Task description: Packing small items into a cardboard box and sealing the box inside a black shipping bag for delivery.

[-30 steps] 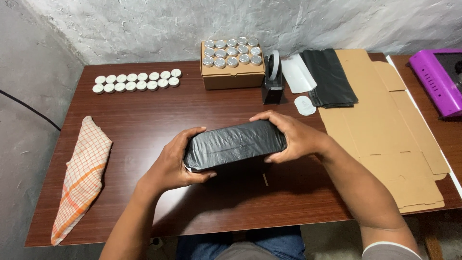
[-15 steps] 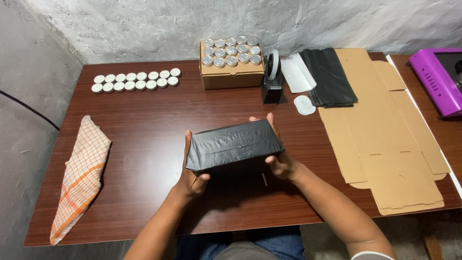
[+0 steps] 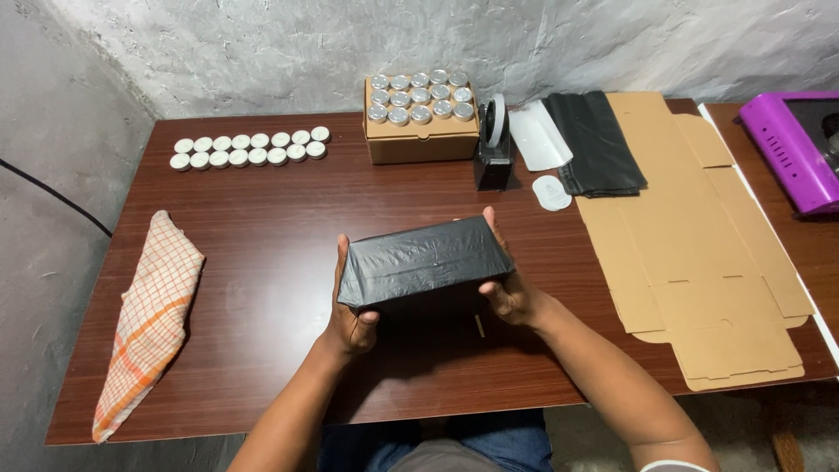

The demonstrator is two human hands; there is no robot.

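We've got the black wrapped parcel [image 3: 424, 262] held just above the middle of the counter [image 3: 262, 227], left hand [image 3: 350, 319] and right hand [image 3: 511, 293] each closed around one short end. Looks like a stiff box under slick, crinkly plastic, so probably light but a bit slippery; gripping the ends, thumbs on the sides, seems the safest hold. It's glossy, wrinkled, rectangular.

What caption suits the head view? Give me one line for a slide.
Both hands, left hand and right hand, hold a black-wrapped parcel above a brown table.
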